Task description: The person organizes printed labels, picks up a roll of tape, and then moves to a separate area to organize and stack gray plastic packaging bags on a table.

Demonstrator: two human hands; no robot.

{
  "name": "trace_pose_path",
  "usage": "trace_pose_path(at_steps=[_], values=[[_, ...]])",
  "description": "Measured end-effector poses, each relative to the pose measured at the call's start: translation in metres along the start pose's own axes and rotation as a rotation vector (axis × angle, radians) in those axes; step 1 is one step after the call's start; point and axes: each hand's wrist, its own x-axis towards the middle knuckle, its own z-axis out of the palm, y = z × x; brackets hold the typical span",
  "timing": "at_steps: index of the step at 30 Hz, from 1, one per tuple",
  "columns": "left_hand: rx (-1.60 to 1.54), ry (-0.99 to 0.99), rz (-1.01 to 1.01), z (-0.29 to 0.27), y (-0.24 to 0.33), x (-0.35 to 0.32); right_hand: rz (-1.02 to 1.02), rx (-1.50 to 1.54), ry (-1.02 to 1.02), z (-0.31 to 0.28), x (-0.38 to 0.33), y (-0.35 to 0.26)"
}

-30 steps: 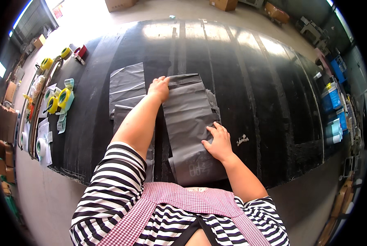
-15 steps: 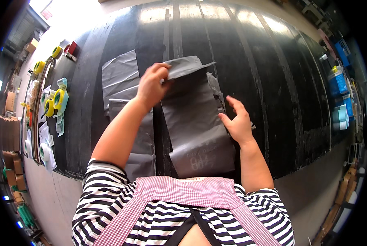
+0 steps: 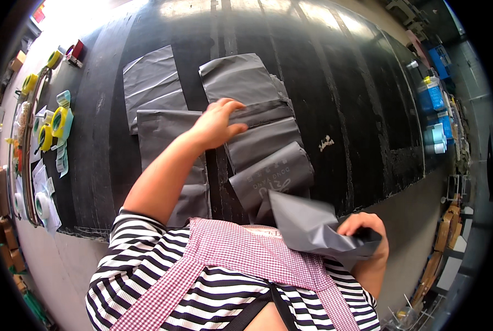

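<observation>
Several grey plastic mailer bags lie overlapped on a black table (image 3: 334,71). My left hand (image 3: 216,124) hovers with fingers spread over the middle of the stack of grey bags (image 3: 257,118), touching or just above it. My right hand (image 3: 365,234) is pulled back near my body at the table's front edge, gripping one grey mailer bag (image 3: 307,223) that is lifted and bent off the stack. Two more flat grey bags (image 3: 152,91) lie to the left of the stack.
Yellow tape rolls (image 3: 56,121) and a tape dispenser sit along the left edge with white labels (image 3: 39,187). Blue bottles and containers (image 3: 431,96) stand at the far right. Cardboard boxes line the floor at left and right.
My right hand has pulled one grey bag off the stack toward my body and to the right. My left hand let go of the bags' top edge and moved nearer, now open over the stack.
</observation>
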Motion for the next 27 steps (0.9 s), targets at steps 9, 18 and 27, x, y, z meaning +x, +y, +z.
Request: trace_pose_path(at_steps=[9, 18, 27], values=[[0.438, -0.005, -0.213, 0.017, -0.012, 0.021, -0.223, -0.378, -0.101, -0.008, -0.049, -0.055], [-0.002, -0.240, -0.189, 0.000, 0.016, 0.007, -0.321, -0.706, -0.238, 0.032, 0.014, -0.061], [-0.349, -0.399, 0.055, 0.004, 0.101, -0.043, -0.641, -1.321, 0.170, 0.090, 0.051, -0.026]])
